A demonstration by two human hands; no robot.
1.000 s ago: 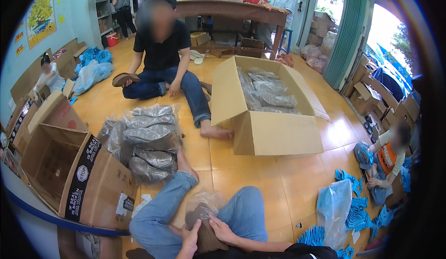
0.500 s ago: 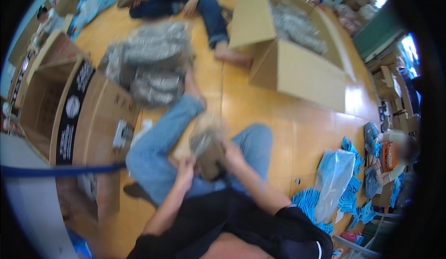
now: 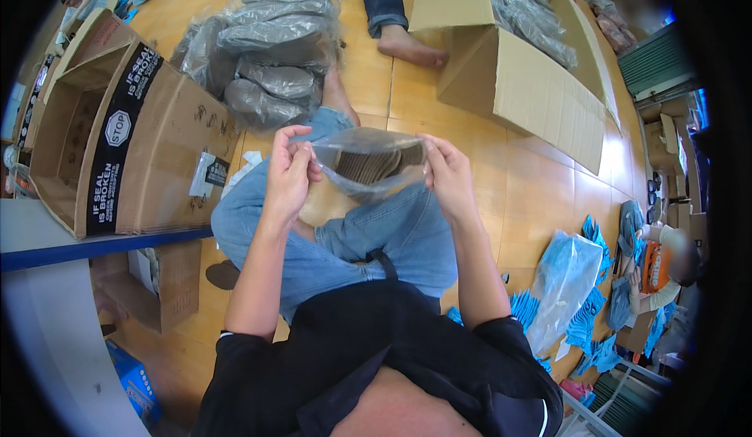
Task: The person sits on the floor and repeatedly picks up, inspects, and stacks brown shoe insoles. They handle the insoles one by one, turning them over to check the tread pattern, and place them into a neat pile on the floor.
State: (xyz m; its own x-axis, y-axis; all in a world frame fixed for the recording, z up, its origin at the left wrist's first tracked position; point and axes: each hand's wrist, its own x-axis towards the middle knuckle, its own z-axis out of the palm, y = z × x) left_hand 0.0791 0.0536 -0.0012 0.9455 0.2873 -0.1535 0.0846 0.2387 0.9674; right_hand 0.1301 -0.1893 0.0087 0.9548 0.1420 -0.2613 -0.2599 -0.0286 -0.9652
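Observation:
A clear plastic bag [image 3: 333,172] is stretched between my hands above my crossed legs, its mouth spread wide. Inside it stands a stack of thin brown flat pieces [image 3: 366,167], edges upward; their exact kind I cannot make out. My left hand [image 3: 290,172] pinches the bag's left rim between thumb and fingers. On the opposite rim my right hand [image 3: 449,172] has a similar pinch. Just beyond the bag, a pile of filled clear bags [image 3: 274,37] with grey-brown contents lies on the floor, close to my bare foot.
A tall brown carton [image 3: 168,163] stands at left behind a blue-edged table [image 3: 47,258]. An open carton [image 3: 540,100] of filled bags sits far right, near another person's bare foot [image 3: 411,48]. Blue cut pieces and a large plastic bag [image 3: 560,288] lie at right, beside another person.
The bag with the brown pieces was lower, near my lap; now it is raised and farther forward. My hands have moved apart to its two rims, and its mouth is spread.

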